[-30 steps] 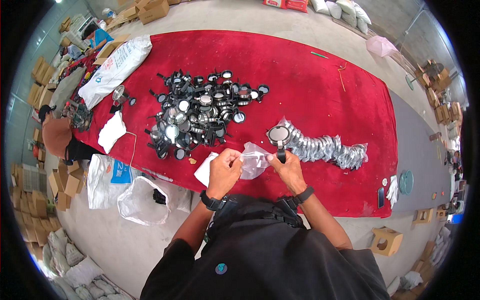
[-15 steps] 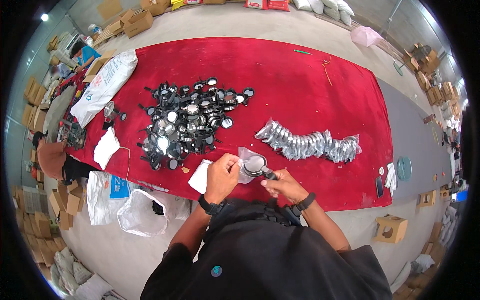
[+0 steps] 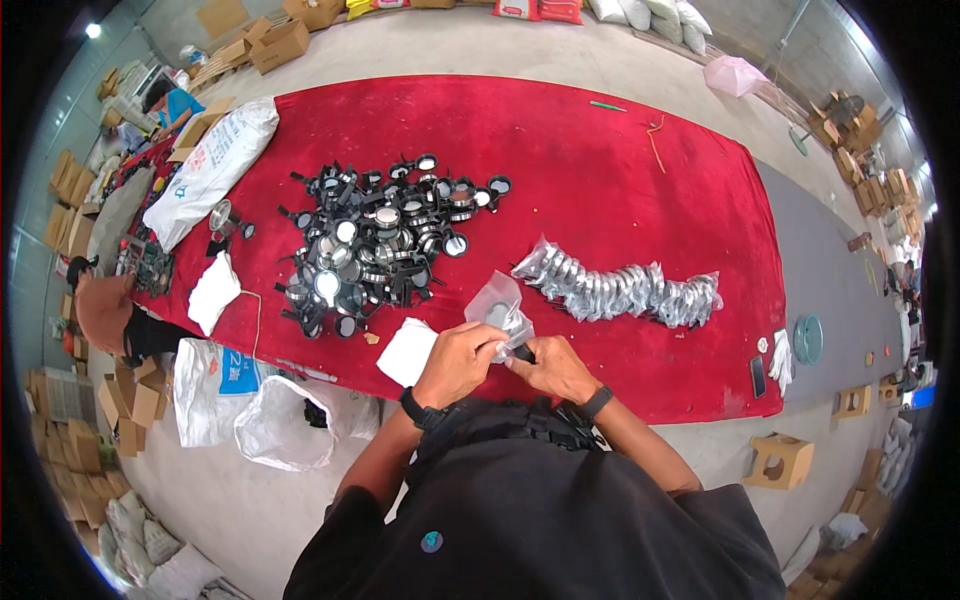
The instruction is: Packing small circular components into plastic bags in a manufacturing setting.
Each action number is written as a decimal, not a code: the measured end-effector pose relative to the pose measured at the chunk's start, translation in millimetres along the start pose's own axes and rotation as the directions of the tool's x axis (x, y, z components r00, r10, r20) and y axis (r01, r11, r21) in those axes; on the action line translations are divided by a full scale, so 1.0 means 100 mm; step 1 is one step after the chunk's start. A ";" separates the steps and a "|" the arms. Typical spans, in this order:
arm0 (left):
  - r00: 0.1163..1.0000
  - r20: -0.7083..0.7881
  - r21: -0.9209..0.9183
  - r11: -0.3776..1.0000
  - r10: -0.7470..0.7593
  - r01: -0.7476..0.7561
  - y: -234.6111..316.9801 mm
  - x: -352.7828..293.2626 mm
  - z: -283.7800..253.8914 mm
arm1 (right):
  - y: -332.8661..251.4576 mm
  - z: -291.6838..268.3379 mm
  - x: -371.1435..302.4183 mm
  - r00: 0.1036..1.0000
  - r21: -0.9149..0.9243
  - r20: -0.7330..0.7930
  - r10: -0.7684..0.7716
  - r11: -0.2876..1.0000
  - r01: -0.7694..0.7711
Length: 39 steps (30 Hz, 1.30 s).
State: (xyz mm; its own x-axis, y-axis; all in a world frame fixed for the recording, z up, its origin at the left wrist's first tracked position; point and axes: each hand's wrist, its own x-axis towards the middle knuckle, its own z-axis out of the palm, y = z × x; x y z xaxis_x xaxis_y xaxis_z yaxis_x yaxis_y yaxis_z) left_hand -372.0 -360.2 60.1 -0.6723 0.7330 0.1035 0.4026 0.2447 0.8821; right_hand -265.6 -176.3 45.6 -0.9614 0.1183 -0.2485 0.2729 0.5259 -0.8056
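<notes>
A clear plastic bag surrounds the round head of a metal piece with a short black handle, close in front of me. My left hand pinches the bag's edge beside that head. Closed around the handle is my right hand, its fingertips near the left ones. The silver head shows only dimly through the film. A large heap of similar round metal pieces with black handles lies to the left. Off to the right, a row of bagged pieces overlaps in a curve. A white cloth is beside my left hand.
The red-covered table carries a white sack at the left. A phone, white gloves and a teal basket lie at the right. Open sacks stand below the front edge. Other people work at the far left.
The bag has gone from beside the round head to around it. My right hand has shifted slightly left and the left slightly right, so the two are closer together.
</notes>
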 end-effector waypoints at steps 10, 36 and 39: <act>0.997 0.017 -0.152 0.985 -0.080 0.081 -0.13 0.00 0.29 | 0.30 0.21 0.23 0.973 0.202 -0.223 -0.058 0.974 0.104; 1.000 -0.013 0.262 0.965 -0.013 0.016 -2.41 2.10 1.27 | 1.88 -0.22 0.26 0.887 0.430 0.177 0.427 0.777 -0.460; 0.989 0.145 0.446 0.892 0.010 -0.074 -2.67 2.40 1.54 | 2.08 -0.15 0.20 0.849 0.503 0.205 0.486 0.692 -0.518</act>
State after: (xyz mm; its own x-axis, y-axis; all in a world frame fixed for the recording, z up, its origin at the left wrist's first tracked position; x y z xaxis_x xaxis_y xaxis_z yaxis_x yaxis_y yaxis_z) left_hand -545.7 -152.0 -221.5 -0.5710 0.8197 0.0442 0.6859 0.4468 0.5744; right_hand -228.9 -51.8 -118.6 -0.6767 0.1834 -0.7130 0.7044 -0.1204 -0.6995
